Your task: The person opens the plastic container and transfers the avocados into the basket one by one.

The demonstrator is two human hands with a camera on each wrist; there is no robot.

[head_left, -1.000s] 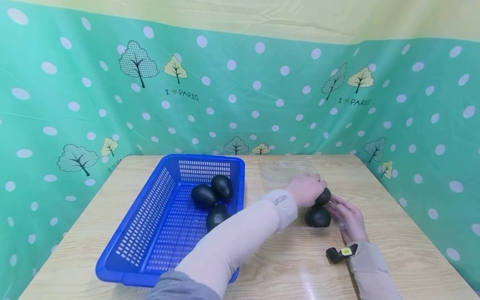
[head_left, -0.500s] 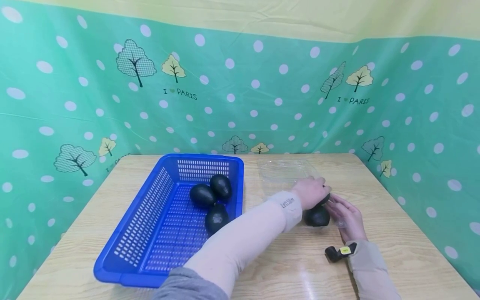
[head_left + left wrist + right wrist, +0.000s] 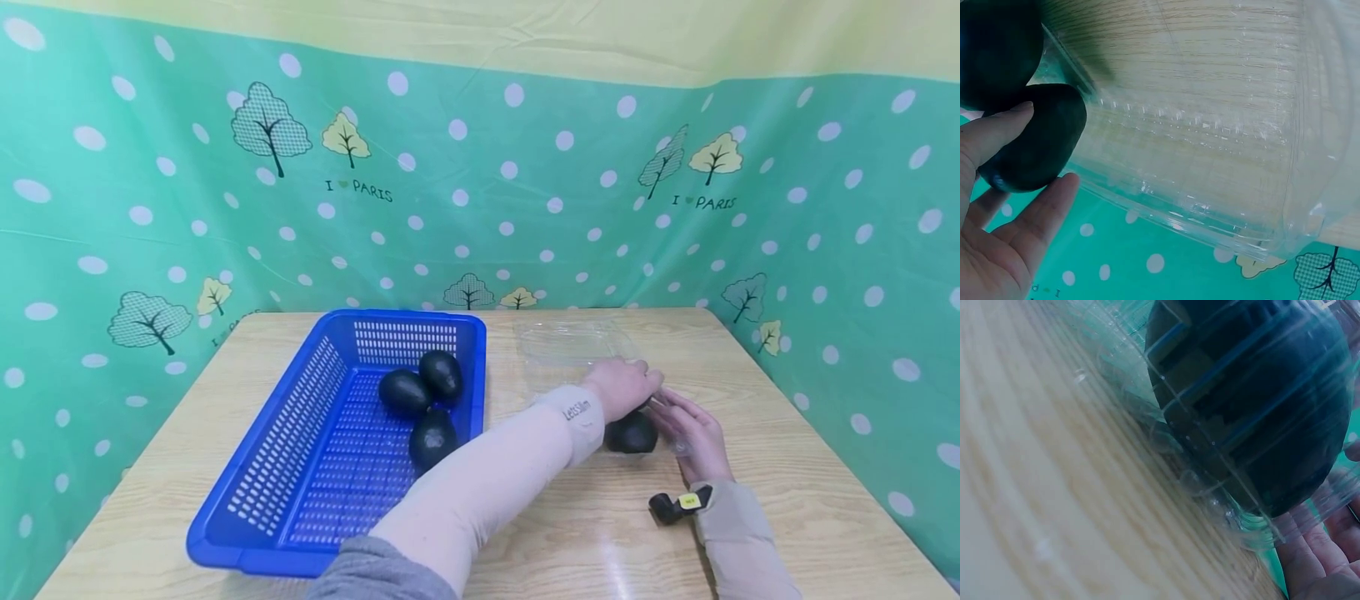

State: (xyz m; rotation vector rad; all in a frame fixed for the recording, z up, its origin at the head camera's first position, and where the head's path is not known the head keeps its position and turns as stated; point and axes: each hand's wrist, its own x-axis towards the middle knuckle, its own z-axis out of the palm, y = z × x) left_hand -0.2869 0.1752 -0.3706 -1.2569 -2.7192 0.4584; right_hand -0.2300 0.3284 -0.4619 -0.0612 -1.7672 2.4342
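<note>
With thumb and fingers my left hand [image 3: 622, 389] grips a dark avocado [image 3: 1041, 137], plain in the left wrist view and mostly hidden under the hand in the head view. A second dark avocado [image 3: 632, 433] lies right beside it, nearer the front. Both are at a clear plastic container [image 3: 1210, 187], part of which stretches toward the back. My right hand [image 3: 697, 437] holds the container's right side. In the right wrist view, its fingers [image 3: 1310, 553] show behind the clear wall, below an avocado [image 3: 1254, 406]; its thumb is hard to make out.
A blue perforated basket [image 3: 258, 450] stands on the left of the wooden table [image 3: 570, 533]. Inside it lie three avocados [image 3: 433, 440], the nearest close to my left forearm. A green patterned curtain [image 3: 480, 217] encloses the back and sides.
My left hand has moved slightly right and toward the front, now covering most of the avocado it grips. The right hand has stayed nearly still at the container's side.
</note>
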